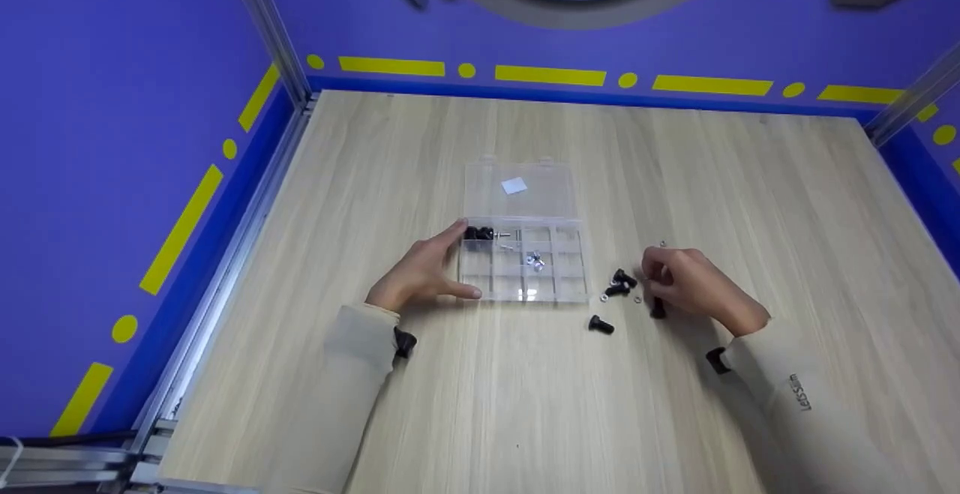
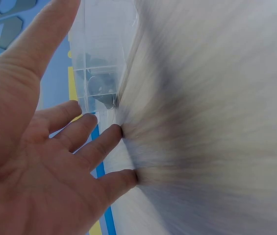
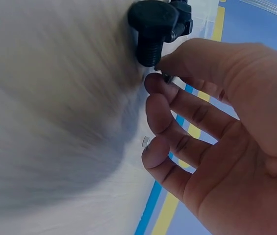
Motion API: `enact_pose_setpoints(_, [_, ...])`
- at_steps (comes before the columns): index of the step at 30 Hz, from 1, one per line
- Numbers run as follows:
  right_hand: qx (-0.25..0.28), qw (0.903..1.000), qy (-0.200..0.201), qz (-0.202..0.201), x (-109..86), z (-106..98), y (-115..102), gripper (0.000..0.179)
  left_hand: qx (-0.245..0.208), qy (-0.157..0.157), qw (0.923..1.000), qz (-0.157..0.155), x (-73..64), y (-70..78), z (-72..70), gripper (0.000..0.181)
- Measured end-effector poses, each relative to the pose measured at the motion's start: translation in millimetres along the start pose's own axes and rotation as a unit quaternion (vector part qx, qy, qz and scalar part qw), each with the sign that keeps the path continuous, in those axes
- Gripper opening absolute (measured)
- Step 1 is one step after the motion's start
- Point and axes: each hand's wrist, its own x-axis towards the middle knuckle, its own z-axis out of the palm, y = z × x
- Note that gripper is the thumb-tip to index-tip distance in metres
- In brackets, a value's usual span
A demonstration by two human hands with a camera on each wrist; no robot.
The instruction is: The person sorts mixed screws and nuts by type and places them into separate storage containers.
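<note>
A clear compartment box (image 1: 525, 284) lies with its lid (image 1: 487, 194) laid back. Black bolts (image 1: 480, 233) sit in its back left compartment, small silver screws (image 1: 504, 235) beside them, and silver nuts (image 1: 535, 260) in a middle compartment. My left hand (image 1: 424, 273) spans the box's left side, fingers fairly straight, thumb near the front edge. Right of the box, my right hand (image 1: 690, 284) pinches a small metal piece (image 3: 167, 78), mostly hidden between thumb and index finger. A black bolt (image 3: 150, 29) stands head up close to the thumb.
Several black bolts (image 1: 617, 291) lie in a loose group between box and right hand, with another bolt (image 1: 600, 324) nearer me. Small nuts (image 1: 638, 300) are scattered around them; one nut (image 1: 663, 244) lies behind the right hand. Blue-purple panels (image 1: 405, 37) border the wooden table (image 1: 480, 404).
</note>
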Motion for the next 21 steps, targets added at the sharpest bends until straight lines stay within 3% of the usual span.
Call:
enact_pose_setpoints(14, [0.000,0.9997,0.021,-0.009,0.7,-3.0,-0.7,0.019,-0.012,0.003,0.9999,-0.008,-0.7,1.4,0.0,0.123])
enact_pose_setpoints(21, [-0.004,0.9966,0.066,-0.048,2.1,-3.7,-3.0,0.018,-0.007,0.003,0.9999,-0.009,0.0,0.9,0.3,0.123])
